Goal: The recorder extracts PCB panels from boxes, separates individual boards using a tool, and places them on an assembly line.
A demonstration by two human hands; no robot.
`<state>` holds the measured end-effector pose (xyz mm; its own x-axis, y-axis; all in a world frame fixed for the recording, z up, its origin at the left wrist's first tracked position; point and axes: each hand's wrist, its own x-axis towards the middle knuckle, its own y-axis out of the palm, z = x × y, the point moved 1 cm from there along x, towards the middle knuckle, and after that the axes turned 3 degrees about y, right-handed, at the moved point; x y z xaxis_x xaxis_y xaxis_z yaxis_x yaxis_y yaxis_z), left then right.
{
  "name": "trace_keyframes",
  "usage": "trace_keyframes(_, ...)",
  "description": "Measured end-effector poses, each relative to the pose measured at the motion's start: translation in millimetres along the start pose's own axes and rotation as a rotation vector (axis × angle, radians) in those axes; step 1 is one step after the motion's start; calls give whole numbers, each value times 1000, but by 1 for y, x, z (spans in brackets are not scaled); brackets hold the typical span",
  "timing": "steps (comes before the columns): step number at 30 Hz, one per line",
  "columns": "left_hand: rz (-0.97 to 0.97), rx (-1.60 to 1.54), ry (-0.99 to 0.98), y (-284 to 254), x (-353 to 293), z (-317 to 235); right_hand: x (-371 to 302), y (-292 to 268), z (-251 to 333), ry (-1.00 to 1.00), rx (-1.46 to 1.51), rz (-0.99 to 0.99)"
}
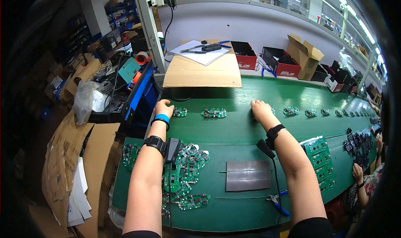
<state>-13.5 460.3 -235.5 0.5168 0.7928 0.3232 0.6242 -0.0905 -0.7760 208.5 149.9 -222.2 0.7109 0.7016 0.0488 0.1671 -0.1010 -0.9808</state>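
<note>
My left hand [164, 109], wearing a blue band, is closed at the far left of the green bench, its fingertips on the left end of a small green circuit board [180, 112]. My right hand [262, 110] reaches forward with curled fingers over another circuit board [273, 111]; only that board's right edge shows. Between the hands lies a third circuit board [214, 113]. Further boards [291, 111] continue the row to the right. A pile of loose circuit boards [190, 167] sits beside my left forearm.
A dark grey plate [248, 176] and blue-handled pliers [279, 201] lie between my forearms. Uncut board panels [319, 162] are right of my right arm. Cardboard [200, 73] with tools stands behind. Red-black boxes [244, 56] line the back. A co-worker's hand [358, 173] is at right.
</note>
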Motion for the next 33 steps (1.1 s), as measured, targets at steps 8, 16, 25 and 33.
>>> trace_keyframes(8, 563, -261, 350, -19, -50, -105, -18, -94, -8, -161, 335, -407)
trace_keyframes(16, 907, -567, 704, -85, -156, -191, -181, -211, -62, -211, 273, -382)
trace_keyframes(25, 540, -15, 835, -37, -237, -163, -340, -98, -111, 243, 136, -40)
trace_keyframes(33, 422, 165, 821, -22, -233, -143, -341, -74, -114, 432, 447, -70)
